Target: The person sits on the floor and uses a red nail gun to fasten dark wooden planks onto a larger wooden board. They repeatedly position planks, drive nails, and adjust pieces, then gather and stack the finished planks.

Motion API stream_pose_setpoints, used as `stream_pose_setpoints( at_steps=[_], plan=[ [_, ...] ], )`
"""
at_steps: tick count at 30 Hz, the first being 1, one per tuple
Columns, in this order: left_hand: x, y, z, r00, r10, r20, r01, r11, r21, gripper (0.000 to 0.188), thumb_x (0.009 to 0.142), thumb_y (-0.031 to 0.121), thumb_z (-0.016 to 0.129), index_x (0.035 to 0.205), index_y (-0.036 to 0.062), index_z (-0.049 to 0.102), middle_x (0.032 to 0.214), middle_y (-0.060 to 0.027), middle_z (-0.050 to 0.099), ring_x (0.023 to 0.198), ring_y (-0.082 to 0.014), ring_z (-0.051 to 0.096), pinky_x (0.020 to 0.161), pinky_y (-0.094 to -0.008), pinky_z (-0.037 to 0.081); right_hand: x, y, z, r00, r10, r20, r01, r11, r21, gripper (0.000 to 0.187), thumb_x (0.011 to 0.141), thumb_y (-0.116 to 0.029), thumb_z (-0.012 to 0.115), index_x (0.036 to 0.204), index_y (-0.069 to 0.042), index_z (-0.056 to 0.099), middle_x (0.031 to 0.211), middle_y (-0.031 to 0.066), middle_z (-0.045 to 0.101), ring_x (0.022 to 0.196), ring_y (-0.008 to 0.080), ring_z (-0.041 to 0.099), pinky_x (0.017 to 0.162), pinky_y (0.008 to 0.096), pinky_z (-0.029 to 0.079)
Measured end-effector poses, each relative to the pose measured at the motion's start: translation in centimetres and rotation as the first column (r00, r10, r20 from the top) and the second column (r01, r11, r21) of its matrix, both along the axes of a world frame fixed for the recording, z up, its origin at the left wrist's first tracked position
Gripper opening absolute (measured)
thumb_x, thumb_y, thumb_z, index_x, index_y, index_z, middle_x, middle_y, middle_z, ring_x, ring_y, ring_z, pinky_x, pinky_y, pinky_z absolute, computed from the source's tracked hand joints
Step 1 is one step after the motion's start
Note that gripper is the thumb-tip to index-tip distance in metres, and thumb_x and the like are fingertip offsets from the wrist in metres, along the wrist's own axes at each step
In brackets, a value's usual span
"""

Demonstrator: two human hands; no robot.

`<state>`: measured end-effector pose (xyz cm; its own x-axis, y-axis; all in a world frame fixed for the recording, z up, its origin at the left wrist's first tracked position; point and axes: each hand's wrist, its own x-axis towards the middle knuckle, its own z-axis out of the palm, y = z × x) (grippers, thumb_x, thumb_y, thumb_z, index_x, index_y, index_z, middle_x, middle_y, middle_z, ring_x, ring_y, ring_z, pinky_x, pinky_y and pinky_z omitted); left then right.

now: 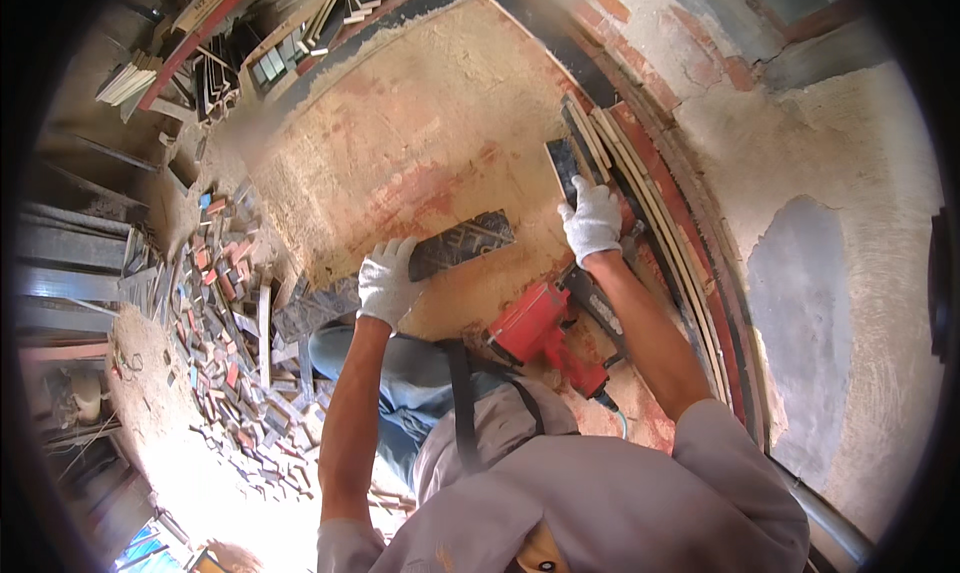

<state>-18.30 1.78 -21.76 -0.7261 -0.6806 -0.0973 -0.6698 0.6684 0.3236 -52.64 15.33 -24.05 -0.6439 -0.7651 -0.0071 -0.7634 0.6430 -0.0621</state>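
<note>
Both hands were seen gloved in white. The left hand (387, 281) was laid flat, fingers spread, on the near end of a dark patterned strip (455, 245) that lay flat on the worn, reddish-tan surface (420, 123); its grip was apart, pressing down rather than closing round the strip. The strip was placed near the middle of the surface, running from the left hand toward the far right edge. The right hand (592, 220) was set on the lower end of a second dark strip (562, 165), just beside the bundle of long pale and red slats (640, 188) stacked along the right edge of the surface; the fingers were curled over that end, but whether the grip was fully clamped on it could not be told. A red power nailer (540, 335) was observed resting on the surface near its front edge, between the two forearms, touched by neither hand, with a dark hose trailing from its lower end. A heap of small wooden offcuts (225, 313) was noted on the floor past the left edge of the surface, and further stacked slats and mouldings (270, 43) were recorded beyond the far left corner. A rough plastered wall (820, 273) with exposed brick was noted to the right.
</note>
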Motion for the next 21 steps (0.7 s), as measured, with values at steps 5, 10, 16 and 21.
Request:
stream_pose_setpoints(
  at_steps=[5, 10, 16, 21],
  plan=[
    [-0.5, 0.9, 0.8, 0.992, -0.003, -0.126, -0.005, 0.998, -0.064, 0.096, 0.059, 0.034, 0.094, 0.142, 0.0053, 0.053, 0.133, -0.0155, 0.061, 0.126, -0.0377, 0.056, 0.106, -0.0514, 0.046, 3.1, 0.4, 5.6, 0.628, 0.135, 0.767, 0.357, 0.825, -0.438, 0.061, 0.082, -0.031, 0.086, 0.125, 0.002, 0.059, 0.089, 0.016, 0.076, 0.083, 0.0245, 0.075, 0.077, 0.0358, 0.058],
    [-4.5, 4.9, 5.5, 0.908, -0.132, -0.397, 0.125, 0.991, -0.042, 0.109, 0.055, 0.035, 0.095, 0.148, 0.0012, 0.048, 0.143, -0.018, 0.056, 0.137, -0.0386, 0.049, 0.117, -0.0542, 0.038, 12.8, 0.7, 10.1, 0.162, -0.003, 0.987, 0.589, 0.803, -0.095, 0.089, 0.082, -0.022, 0.087, 0.141, 0.02, 0.034, 0.092, 0.0161, 0.076, 0.078, 0.0169, 0.072, 0.069, 0.0292, 0.057],
    [-6.0, 5.9, 2.8, 0.907, -0.239, -0.346, 0.213, 0.971, -0.112, 0.074, 0.071, 0.013, 0.083, 0.141, 0.0091, 0.058, 0.14, -0.0157, 0.061, 0.129, -0.038, 0.058, 0.114, -0.053, 0.043, 17.5, 1.9, 4.5, 0.383, -0.07, 0.921, 0.532, 0.832, -0.158, 0.041, 0.089, -0.028, 0.078, 0.113, 0.002, 0.066, 0.095, 0.0197, 0.076, 0.093, 0.032, 0.075, 0.081, 0.0411, 0.057],
    [-4.2, 3.0, -0.2, 0.949, -0.266, -0.17, 0.244, 0.96, -0.137, 0.076, 0.071, 0.01, 0.084, 0.142, 0.0095, 0.057, 0.141, -0.016, 0.059, 0.13, -0.038, 0.056, 0.119, -0.0536, 0.038, 14.4, 5.7, 4.3, 0.494, 0.186, 0.849, 0.304, 0.878, -0.369, 0.027, 0.095, -0.022, 0.069, 0.111, 0.0, 0.07, 0.112, 0.0174, 0.075, 0.1, 0.0296, 0.074, 0.087, 0.0385, 0.057]
  ],
)
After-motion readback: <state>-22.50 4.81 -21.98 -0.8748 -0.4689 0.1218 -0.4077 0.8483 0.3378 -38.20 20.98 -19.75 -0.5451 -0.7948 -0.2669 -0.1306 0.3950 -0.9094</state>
